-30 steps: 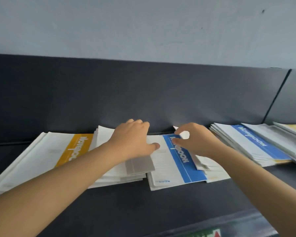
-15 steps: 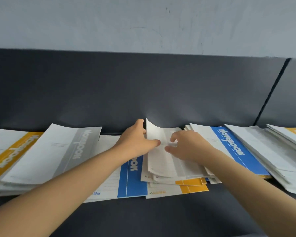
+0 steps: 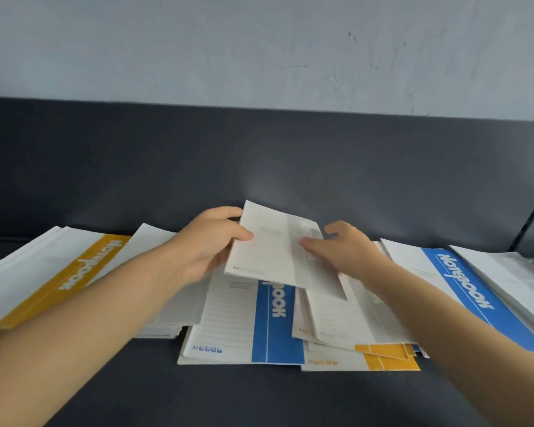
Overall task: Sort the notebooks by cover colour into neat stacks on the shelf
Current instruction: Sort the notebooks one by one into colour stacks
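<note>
Both hands hold a white notebook with a grey band (image 3: pixel 275 257), lifted and tilted above the middle of the dark shelf (image 3: pixel 228 396). My left hand (image 3: pixel 210 245) grips its left edge, my right hand (image 3: pixel 342 251) its right side. Under it lies a blue-banded notebook (image 3: pixel 259 328). To the right of that sits a loose pile with yellow-banded notebooks (image 3: pixel 379 355) at the bottom. A yellow-banded stack (image 3: pixel 59 275) lies at far left, a grey one (image 3: pixel 173 303) partly behind my left arm. A large blue-banded notebook (image 3: pixel 463 288) tops the stack at right.
More white and grey notebooks (image 3: pixel 524 282) overlap at the far right edge. A dark back panel (image 3: pixel 259 167) rises behind the shelf, with a pale wall (image 3: pixel 259 47) above. Dark shelf surface shows in front of the piles.
The grey-banded notebook has come up off the loose middle pile and now hangs in both hands. The camera view has shifted a little to the left.
</note>
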Motion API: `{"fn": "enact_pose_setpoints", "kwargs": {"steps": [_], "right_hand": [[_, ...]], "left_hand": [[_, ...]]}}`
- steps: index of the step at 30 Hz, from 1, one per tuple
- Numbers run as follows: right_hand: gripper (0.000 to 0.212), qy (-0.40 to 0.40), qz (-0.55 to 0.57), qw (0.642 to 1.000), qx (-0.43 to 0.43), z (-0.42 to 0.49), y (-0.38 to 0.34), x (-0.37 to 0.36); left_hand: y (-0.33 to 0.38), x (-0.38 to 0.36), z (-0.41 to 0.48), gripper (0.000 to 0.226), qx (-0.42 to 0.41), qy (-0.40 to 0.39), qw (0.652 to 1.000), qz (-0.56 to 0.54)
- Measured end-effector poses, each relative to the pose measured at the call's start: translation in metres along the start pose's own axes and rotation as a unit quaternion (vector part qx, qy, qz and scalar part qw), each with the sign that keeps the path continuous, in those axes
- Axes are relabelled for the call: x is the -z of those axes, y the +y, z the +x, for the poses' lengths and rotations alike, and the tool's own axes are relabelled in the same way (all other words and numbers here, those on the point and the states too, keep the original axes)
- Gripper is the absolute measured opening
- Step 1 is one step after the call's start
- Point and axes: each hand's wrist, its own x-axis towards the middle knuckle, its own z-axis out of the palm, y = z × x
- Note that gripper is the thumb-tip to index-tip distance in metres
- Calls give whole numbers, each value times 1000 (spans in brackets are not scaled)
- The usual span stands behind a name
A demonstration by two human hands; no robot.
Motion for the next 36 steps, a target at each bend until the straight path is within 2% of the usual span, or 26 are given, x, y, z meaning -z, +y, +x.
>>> {"fn": "enact_pose_setpoints", "kwargs": {"steps": [2,3,8,10,12,13,14,16,18,21,25,29,31,33,36], "right_hand": [[24,-64,124,990,-13,-2,-21,-15],[23,-84,147,986,-11,-3,-31,-25],[45,-106,161,981,16,-1,-77,-79],[53,-97,102,989,31,-2,-91,-99],[62,-67,-18,996,53,-6,-99,-115],[67,-56,-65,994,60,-8,-101,-122],[71,-57,-91,992,60,-10,-102,-128],[68,-64,-133,986,72,-14,-101,-138],[58,-62,-172,979,94,-18,-101,-144],[56,-57,-174,978,101,-18,-97,-144],[55,-19,-166,981,99,-16,-82,-122],[43,13,-239,968,79,-13,-55,-85],[38,28,-284,956,65,-14,-39,-63],[40,41,-314,947,46,-18,-21,-42],[45,49,-363,930,23,-22,8,-14]], "left_hand": [[2,28,-10,31,-11,-1,1000,15],[1,42,-13,30,-15,4,1000,23],[-7,112,-18,30,-39,23,990,130],[-18,135,-15,46,-50,24,971,233],[-29,151,-9,67,-48,26,928,367],[-35,156,-6,72,-49,33,892,448],[-40,160,-4,71,-63,47,847,526],[-45,165,1,52,-115,71,767,628],[-45,167,4,44,-148,86,735,657],[-42,158,6,40,-178,81,708,678],[-38,126,4,36,-209,54,706,674],[-35,77,4,43,-224,29,733,642],[-35,50,6,47,-227,11,731,644],[-36,22,8,51,-222,-4,735,641],[-38,-18,8,48,-198,-34,759,620]]}}
